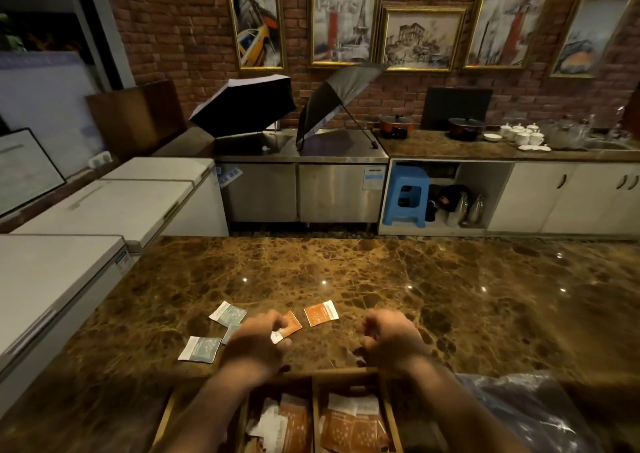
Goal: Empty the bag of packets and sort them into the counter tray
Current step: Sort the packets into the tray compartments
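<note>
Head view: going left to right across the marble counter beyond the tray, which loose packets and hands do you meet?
Lower blue packet → upper blue packet → left hand pinching an orange packet → loose orange packet → right hand.

left hand [258,340]: pinching an orange packet [289,324]
right hand [389,338]: curled, empty
tray [313,400]: orange packets inside
counter [450,297]: loose packets
</note>
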Demonstrator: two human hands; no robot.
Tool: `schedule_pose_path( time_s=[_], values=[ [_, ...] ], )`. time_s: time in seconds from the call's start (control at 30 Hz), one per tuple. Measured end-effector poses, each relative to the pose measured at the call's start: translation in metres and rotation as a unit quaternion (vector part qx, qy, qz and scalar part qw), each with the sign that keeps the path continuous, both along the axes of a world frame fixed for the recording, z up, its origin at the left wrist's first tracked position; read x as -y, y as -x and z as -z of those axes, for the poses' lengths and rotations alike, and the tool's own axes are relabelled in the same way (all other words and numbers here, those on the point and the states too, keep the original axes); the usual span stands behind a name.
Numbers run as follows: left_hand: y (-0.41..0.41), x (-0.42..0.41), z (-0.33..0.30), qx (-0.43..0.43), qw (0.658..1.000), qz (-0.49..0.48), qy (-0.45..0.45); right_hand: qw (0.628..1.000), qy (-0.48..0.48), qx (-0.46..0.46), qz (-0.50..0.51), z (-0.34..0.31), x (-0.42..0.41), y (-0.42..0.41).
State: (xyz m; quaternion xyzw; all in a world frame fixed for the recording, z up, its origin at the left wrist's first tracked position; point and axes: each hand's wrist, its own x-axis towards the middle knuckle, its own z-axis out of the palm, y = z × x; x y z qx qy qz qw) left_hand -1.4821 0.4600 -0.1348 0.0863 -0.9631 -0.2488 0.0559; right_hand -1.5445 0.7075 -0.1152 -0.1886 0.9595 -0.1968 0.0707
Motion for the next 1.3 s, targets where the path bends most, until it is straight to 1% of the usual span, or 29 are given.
schedule_pose_path(
  time_s=[0.03, 0.1, 0.13, 0.17, 0.33, 0.47, 0.53, 0.63, 0.73, 0.9, 0.97, 1.03, 1.1, 1.2, 1.3],
  values=[
    [0.006, 0.007, 0.004, 0.000, 1.000, -0.002, 0.001, 0.999, 0.012, -0.001, 0.029, 0.000, 0.007, 0.006],
    [0.016, 0.017, 0.010, 0.010, 1.000, 0.001, 0.006, 0.999, -0.002, 0.016, 0.032, -0.002, 0.019, 0.012],
    [0.020, 0.020, 0.012, 0.019, 1.000, 0.008, 0.013, 0.998, 0.009, 0.020, 0.052, -0.002, 0.026, 0.016],
    [0.023, 0.023, 0.014, 0.030, 0.999, 0.018, 0.020, 0.999, 0.007, 0.014, 0.051, 0.000, 0.032, 0.019],
    [0.037, 0.023, 0.024, 0.056, 0.993, 0.061, 0.086, 0.999, -0.005, -0.001, -0.032, 0.014, 0.060, 0.033],
    [0.043, 0.017, 0.026, 0.069, 0.982, 0.077, 0.155, 0.995, -0.029, 0.013, -0.090, 0.021, 0.075, 0.044],
    [0.043, 0.015, 0.024, 0.062, 0.978, 0.075, 0.183, 0.993, -0.049, 0.028, -0.105, 0.024, 0.078, 0.045],
    [0.042, 0.013, 0.019, 0.052, 0.978, 0.066, 0.191, 0.990, -0.089, 0.012, -0.109, 0.028, 0.077, 0.046],
    [0.040, 0.016, 0.018, 0.043, 0.988, 0.043, 0.145, 0.989, -0.115, -0.030, -0.091, 0.034, 0.075, 0.047],
    [0.027, 0.016, 0.011, -0.006, 1.000, 0.003, 0.018, 0.996, -0.070, -0.018, -0.047, 0.036, 0.072, 0.042],
    [0.022, 0.016, 0.003, -0.029, 0.999, -0.010, -0.023, 0.999, -0.047, -0.013, -0.013, 0.034, 0.069, 0.039],
    [0.017, 0.016, -0.006, -0.050, 0.998, -0.016, -0.046, 0.999, -0.018, 0.019, 0.028, 0.031, 0.065, 0.036],
    [0.010, 0.017, -0.013, -0.057, 0.995, -0.025, -0.071, 0.997, 0.004, 0.055, 0.048, 0.027, 0.059, 0.031],
    [-0.003, 0.017, -0.024, -0.052, 0.993, -0.034, -0.101, 0.996, 0.041, 0.058, 0.063, 0.019, 0.052, 0.023],
    [-0.016, 0.013, -0.035, -0.023, 0.988, -0.009, -0.154, 0.986, 0.124, 0.066, 0.093, 0.007, 0.044, 0.013]
  ],
)
